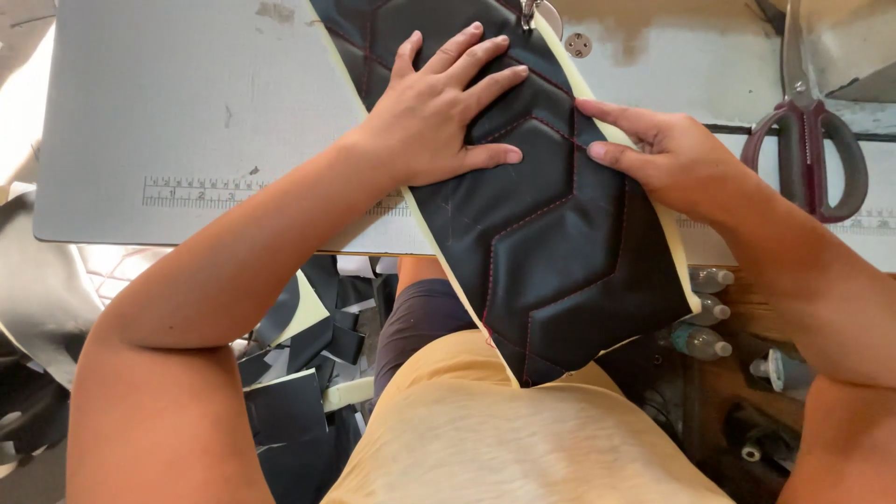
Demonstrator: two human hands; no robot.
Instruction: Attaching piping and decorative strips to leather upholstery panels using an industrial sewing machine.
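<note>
Head view, looking down over a grey sewing table (168,121) with a ruler strip along its front edge. A black quilted panel (551,233), foam-backed with a pale yellow edge and red zigzag stitch lines, lies slantwise across the table, its lower end hanging off toward the person's lap. Left hand (439,112) lies flat on the panel's upper part, fingers spread, pressing rather than gripping. Right hand (667,154) rests at the panel's right edge, fingertips on the black face, fingers extended and not closed round anything; whether the thumb hooks under the edge I cannot tell. The presser foot (532,13) is just visible at the top, touching the panel's far end.

Step in hand, as I judge it: steering the panel under the needle along a stitch line. Any further feed would call for even pressure from both palms.

Scissors (807,140) lie apart at right. No open containers; three small capped bottles (705,313) stand below the table edge, contents unclear. Dark offcuts (299,373) litter the floor.
</note>
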